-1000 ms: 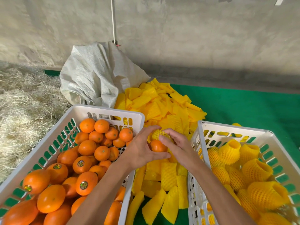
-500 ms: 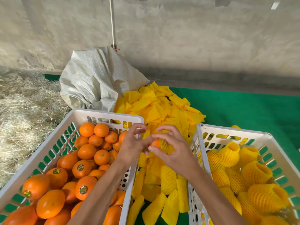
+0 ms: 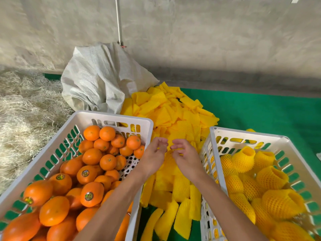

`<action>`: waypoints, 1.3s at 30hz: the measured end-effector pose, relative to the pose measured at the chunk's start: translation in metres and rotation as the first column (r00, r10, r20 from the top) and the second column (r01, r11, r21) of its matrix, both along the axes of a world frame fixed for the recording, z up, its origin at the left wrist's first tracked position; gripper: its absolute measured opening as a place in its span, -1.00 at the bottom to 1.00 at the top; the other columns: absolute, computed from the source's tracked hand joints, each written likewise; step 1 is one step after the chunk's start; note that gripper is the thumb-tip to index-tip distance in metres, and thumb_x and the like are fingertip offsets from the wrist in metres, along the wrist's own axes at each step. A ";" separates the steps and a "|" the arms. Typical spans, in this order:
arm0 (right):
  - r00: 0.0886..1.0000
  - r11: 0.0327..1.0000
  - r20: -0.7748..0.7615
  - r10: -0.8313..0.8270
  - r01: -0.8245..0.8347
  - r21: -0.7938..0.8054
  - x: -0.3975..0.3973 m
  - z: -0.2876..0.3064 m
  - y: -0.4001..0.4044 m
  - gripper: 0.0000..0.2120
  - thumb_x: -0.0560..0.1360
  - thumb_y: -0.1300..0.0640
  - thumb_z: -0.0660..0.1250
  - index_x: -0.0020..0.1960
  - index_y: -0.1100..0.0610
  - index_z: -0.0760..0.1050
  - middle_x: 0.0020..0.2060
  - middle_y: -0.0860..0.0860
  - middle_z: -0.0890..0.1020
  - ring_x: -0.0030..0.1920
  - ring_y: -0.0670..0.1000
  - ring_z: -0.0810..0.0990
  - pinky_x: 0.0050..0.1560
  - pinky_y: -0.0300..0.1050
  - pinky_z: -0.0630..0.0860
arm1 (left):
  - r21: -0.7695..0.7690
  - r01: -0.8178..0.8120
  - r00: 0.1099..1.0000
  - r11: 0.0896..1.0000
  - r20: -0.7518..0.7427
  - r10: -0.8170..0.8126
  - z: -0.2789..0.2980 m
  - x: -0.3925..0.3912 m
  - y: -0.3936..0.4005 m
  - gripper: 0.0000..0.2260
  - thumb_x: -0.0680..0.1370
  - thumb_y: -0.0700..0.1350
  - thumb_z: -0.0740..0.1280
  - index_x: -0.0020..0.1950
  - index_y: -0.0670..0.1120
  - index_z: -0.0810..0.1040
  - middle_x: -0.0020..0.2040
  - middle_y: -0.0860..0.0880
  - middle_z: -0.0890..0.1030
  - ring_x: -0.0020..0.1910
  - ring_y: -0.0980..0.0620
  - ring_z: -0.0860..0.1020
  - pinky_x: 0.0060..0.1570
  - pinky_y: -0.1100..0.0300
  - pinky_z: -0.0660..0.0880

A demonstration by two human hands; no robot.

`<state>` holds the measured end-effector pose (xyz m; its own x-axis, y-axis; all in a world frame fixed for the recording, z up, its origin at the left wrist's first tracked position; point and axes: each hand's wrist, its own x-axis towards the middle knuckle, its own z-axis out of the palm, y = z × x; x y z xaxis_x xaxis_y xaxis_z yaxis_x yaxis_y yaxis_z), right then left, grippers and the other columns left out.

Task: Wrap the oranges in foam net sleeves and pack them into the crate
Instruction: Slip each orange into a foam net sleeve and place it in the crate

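Observation:
My left hand (image 3: pixel 154 157) and my right hand (image 3: pixel 184 155) meet over the gap between two white crates, fingers curled. They pinch a yellow foam net sleeve (image 3: pixel 168 163) that hangs just under the fingertips. No orange shows inside it; the hands hide that spot. The left crate (image 3: pixel 111 117) is full of bare oranges (image 3: pixel 92 156), some with stickers. The right crate (image 3: pixel 243 134) holds several oranges wrapped in yellow sleeves (image 3: pixel 243 159).
A loose pile of flat yellow sleeves (image 3: pixel 170 110) runs from behind the crates down between them. A white woven sack (image 3: pixel 99 79) stands at the back. Straw (image 3: pixel 26 110) covers the floor at left, a green mat (image 3: pixel 260 110) at right.
The orange seen between my fingers in the earlier frames no longer shows. Both hands have dropped slightly and drawn a little apart, fingertips still facing each other.

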<state>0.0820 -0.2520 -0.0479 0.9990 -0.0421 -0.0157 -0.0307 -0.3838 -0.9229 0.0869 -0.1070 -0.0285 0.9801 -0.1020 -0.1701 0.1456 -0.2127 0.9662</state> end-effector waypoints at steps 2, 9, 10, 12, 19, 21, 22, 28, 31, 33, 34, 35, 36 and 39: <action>0.998 0.997 -0.010 -0.054 0.053 -0.051 0.000 0.001 -0.003 -0.82 0.63 0.18 0.31 0.19 -0.01 0.53 0.05 -0.12 0.61 -0.01 -0.16 0.59 -0.17 -0.37 0.47 | 0.222 0.129 0.991 0.967 0.004 -0.133 -0.002 -0.007 0.001 -0.70 0.72 -0.12 0.17 0.46 -0.07 0.38 0.44 -0.04 0.46 0.18 -0.12 0.54 -0.05 0.20 0.52; 0.998 0.983 -0.028 -0.063 0.057 -0.173 0.000 0.000 -0.012 -0.81 0.60 0.07 0.36 0.18 0.09 0.57 0.02 -0.09 0.58 -0.13 -0.26 0.50 -0.26 -0.45 0.33 | 0.576 0.688 0.720 0.441 -0.461 -0.520 -0.037 -0.049 -0.026 -0.41 0.68 0.14 0.26 0.62 -0.09 0.21 0.60 -0.11 0.29 0.53 -0.14 0.32 0.40 0.04 0.36; 0.998 0.983 -0.028 -0.058 0.053 -0.176 0.001 0.000 -0.012 -0.80 0.59 0.08 0.37 0.19 0.09 0.57 0.02 -0.08 0.59 -0.13 -0.26 0.51 -0.26 -0.46 0.34 | 0.628 0.623 0.771 0.466 -0.390 -0.504 -0.037 -0.047 -0.027 -0.47 0.69 0.10 0.24 0.59 -0.12 0.26 0.55 -0.14 0.34 0.50 -0.15 0.35 0.37 0.04 0.37; 0.998 0.985 -0.014 -0.060 0.056 -0.165 0.002 0.000 -0.012 -0.80 0.58 0.12 0.38 0.18 0.13 0.58 0.03 -0.05 0.60 -0.10 -0.18 0.54 -0.20 -0.44 0.37 | 0.681 0.460 0.870 0.569 -0.219 -0.442 -0.035 -0.039 -0.027 -0.60 0.70 0.04 0.24 0.45 -0.17 0.40 0.42 -0.17 0.46 0.40 -0.15 0.45 0.23 0.09 0.43; 0.997 0.986 0.005 -0.076 0.076 -0.149 0.004 -0.001 -0.011 -0.84 0.64 0.18 0.29 0.17 0.10 0.59 0.00 -0.08 0.59 -0.07 -0.16 0.53 -0.23 -0.50 0.35 | 0.504 0.184 0.974 0.844 0.023 -0.226 -0.034 -0.030 -0.021 -0.63 0.61 0.01 0.42 0.28 -0.15 0.41 0.27 -0.09 0.56 0.12 -0.07 0.60 0.05 0.04 0.52; 0.997 0.989 -0.013 -0.077 0.074 -0.129 0.005 -0.001 -0.012 -0.83 0.64 0.19 0.28 0.18 0.08 0.59 0.02 -0.08 0.60 -0.12 -0.18 0.54 -0.26 -0.41 0.36 | 0.453 0.153 0.983 0.878 0.024 -0.183 -0.033 -0.030 -0.021 -0.60 0.58 0.08 0.44 0.25 -0.14 0.44 0.25 -0.06 0.58 0.14 -0.06 0.61 0.09 0.02 0.54; 0.997 0.990 -0.017 -0.075 0.072 -0.119 0.005 -0.001 -0.013 -0.82 0.64 0.21 0.27 0.18 0.08 0.59 0.03 -0.07 0.62 -0.16 -0.18 0.54 -0.28 -0.38 0.36 | 0.439 0.134 0.986 0.889 0.031 -0.164 -0.033 -0.029 -0.021 -0.60 0.58 0.10 0.44 0.24 -0.13 0.45 0.23 -0.05 0.59 0.13 -0.05 0.61 0.09 0.03 0.54; 0.998 0.996 -0.004 -0.069 0.069 -0.054 0.005 0.001 -0.015 -0.74 0.59 0.37 0.23 0.15 0.14 0.60 0.05 -0.01 0.66 0.03 -0.05 0.61 -0.06 -0.19 0.53 | 0.407 0.073 0.992 0.910 0.068 -0.110 -0.035 -0.027 -0.022 -0.61 0.58 0.12 0.44 0.22 -0.12 0.48 0.11 0.03 0.57 0.09 0.01 0.59 0.05 0.07 0.55; 0.996 0.996 0.016 -0.084 0.084 -0.022 0.007 0.003 -0.015 -0.73 0.57 0.39 0.24 0.15 0.16 0.61 0.05 0.00 0.65 0.11 -0.04 0.61 0.07 -0.08 0.58 | 0.375 0.007 0.994 0.927 0.102 -0.049 -0.034 -0.023 -0.022 -0.67 0.60 0.03 0.44 0.23 -0.13 0.51 0.07 0.02 0.58 -0.01 0.01 0.60 -0.04 0.14 0.51; 0.995 0.996 0.035 -0.092 0.092 -0.002 0.007 0.002 -0.015 -0.74 0.57 0.38 0.27 0.14 0.14 0.62 0.04 -0.02 0.65 0.10 -0.06 0.61 0.07 -0.12 0.57 | 0.316 -0.027 0.994 0.948 0.113 -0.009 -0.033 -0.022 -0.022 -0.74 0.61 -0.03 0.44 0.20 -0.14 0.53 0.06 -0.03 0.62 -0.05 -0.02 0.61 -0.06 0.12 0.54; 0.995 0.996 0.039 -0.091 0.091 0.013 0.007 0.002 -0.015 -0.76 0.57 0.36 0.29 0.13 0.13 0.62 0.04 -0.05 0.65 0.09 -0.07 0.61 0.08 -0.15 0.56 | 0.288 -0.047 0.992 0.957 0.124 0.011 -0.033 -0.022 -0.022 -0.77 0.61 -0.05 0.43 0.17 -0.14 0.53 0.03 -0.04 0.62 -0.03 -0.01 0.61 -0.05 0.17 0.54; 0.995 0.996 0.041 -0.087 0.086 0.028 0.006 0.002 -0.015 -0.78 0.57 0.33 0.31 0.13 0.10 0.61 0.05 -0.08 0.65 0.08 -0.09 0.61 0.06 -0.20 0.56 | 0.268 -0.070 0.989 0.961 0.143 0.032 -0.032 -0.022 -0.021 -0.81 0.62 -0.07 0.42 0.13 -0.13 0.52 0.00 -0.03 0.61 -0.02 0.02 0.59 -0.07 0.28 0.51; 0.996 0.996 0.045 -0.081 0.079 0.038 0.005 0.003 -0.015 -0.80 0.58 0.28 0.34 0.14 0.07 0.60 0.06 -0.11 0.64 0.07 -0.11 0.61 0.02 -0.26 0.55 | 0.250 -0.093 0.985 0.964 0.162 0.053 -0.030 -0.023 -0.021 -0.84 0.62 -0.08 0.41 0.10 -0.12 0.51 -0.02 -0.02 0.59 -0.01 0.04 0.56 -0.13 0.39 0.44; 0.994 0.994 0.062 -0.088 0.084 0.067 0.000 0.011 -0.015 -0.85 0.61 0.16 0.36 0.17 0.04 0.59 0.06 -0.15 0.61 0.05 -0.17 0.59 -0.05 -0.36 0.49 | 0.112 -0.126 0.973 0.986 0.206 0.101 -0.018 -0.025 -0.022 -0.90 0.65 -0.13 0.38 0.07 -0.13 0.50 -0.03 -0.03 0.59 -0.01 0.07 0.54 -0.16 0.42 0.39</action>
